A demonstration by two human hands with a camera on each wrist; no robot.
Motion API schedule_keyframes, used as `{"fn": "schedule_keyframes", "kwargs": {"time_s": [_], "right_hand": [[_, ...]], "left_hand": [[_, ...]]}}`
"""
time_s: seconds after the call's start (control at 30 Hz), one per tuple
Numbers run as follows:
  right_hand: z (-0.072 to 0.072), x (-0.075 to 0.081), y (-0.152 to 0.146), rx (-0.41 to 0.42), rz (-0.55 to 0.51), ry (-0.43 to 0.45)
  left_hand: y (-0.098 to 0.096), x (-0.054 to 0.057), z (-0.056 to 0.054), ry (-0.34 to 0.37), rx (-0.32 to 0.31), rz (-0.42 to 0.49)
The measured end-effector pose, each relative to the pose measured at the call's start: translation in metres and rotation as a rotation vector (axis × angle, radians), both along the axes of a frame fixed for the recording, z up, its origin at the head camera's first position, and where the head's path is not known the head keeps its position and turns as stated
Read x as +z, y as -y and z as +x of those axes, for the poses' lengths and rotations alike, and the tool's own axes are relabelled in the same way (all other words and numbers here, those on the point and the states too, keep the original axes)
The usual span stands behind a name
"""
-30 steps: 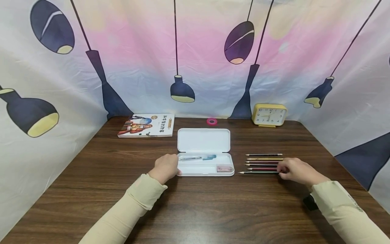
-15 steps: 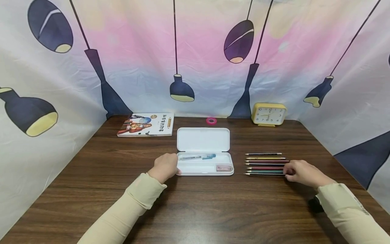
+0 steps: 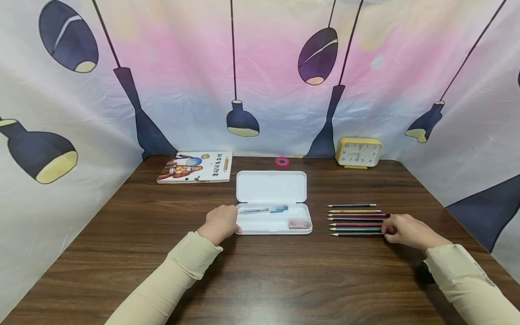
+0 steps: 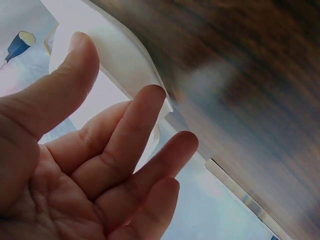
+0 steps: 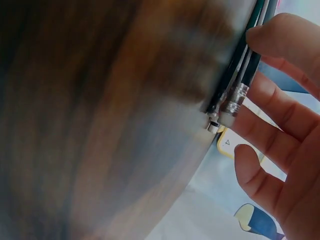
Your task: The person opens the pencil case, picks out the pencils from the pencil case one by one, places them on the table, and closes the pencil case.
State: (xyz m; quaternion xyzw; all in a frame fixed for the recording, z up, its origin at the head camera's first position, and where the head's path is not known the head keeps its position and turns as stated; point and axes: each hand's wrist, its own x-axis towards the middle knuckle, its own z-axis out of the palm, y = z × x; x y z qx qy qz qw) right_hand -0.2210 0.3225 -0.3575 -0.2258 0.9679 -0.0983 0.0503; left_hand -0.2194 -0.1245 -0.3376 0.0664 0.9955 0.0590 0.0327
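Observation:
In the head view, my left hand (image 3: 219,223) grips the left end of an open white pencil case (image 3: 260,225). The left wrist view shows the thumb on the case's side wall (image 4: 117,55), with the other fingers bent close to it. A clear pen with a blue cap (image 3: 278,209) and a pinkish rectangular block (image 3: 299,224) lie inside. To the right, my right hand (image 3: 406,231) pinches the blunt end of the nearest black pencil (image 3: 355,234). Its silver ferrule and pale eraser (image 5: 230,110) show below the thumb in the right wrist view. Several other pencils (image 3: 353,219) lie roughly parallel behind it.
A book (image 3: 195,167) lies at the back left of the wooden table (image 3: 268,280). Behind the raised case lid (image 3: 271,186) is a pink ring (image 3: 282,161). A yellow clock (image 3: 359,152) stands at the back right, before a patterned cloth (image 3: 276,58).
My right hand has slid the front pencil rightward and slightly toward me, so it now lies apart from the green one and their tips nearly line up. My left hand has stayed put.

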Motion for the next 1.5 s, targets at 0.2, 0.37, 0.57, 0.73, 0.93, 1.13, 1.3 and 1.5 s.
{"fn": "schedule_keyframes", "kwargs": {"time_s": [0.2, 0.37, 0.57, 0.73, 0.93, 1.13, 1.3, 1.5], "right_hand": [[-0.001, -0.001, 0.001, -0.037, 0.051, 0.045], [-0.002, -0.001, 0.003, -0.047, 0.071, 0.045], [-0.003, 0.003, 0.005, -0.051, 0.098, 0.053], [-0.006, 0.012, 0.011, -0.037, 0.102, 0.019], [-0.010, 0.018, 0.019, 0.006, 0.088, -0.042], [-0.015, 0.019, 0.026, 0.060, 0.068, -0.079], [-0.018, 0.022, 0.036, 0.078, 0.087, -0.110], [-0.021, 0.024, 0.050, 0.110, 0.072, -0.144]], "left_hand": [[-0.001, -0.002, -0.002, 0.009, 0.013, 0.008], [0.000, -0.008, -0.007, 0.004, 0.013, -0.002], [-0.001, -0.002, -0.003, 0.019, 0.017, 0.014], [-0.001, 0.001, 0.001, 0.004, 0.003, 0.010], [0.000, 0.000, 0.000, -0.001, -0.002, 0.013], [-0.001, 0.001, 0.001, -0.008, -0.011, 0.011], [0.000, 0.001, 0.001, -0.003, -0.007, 0.003], [0.000, -0.001, 0.000, 0.013, 0.006, -0.002]]}}
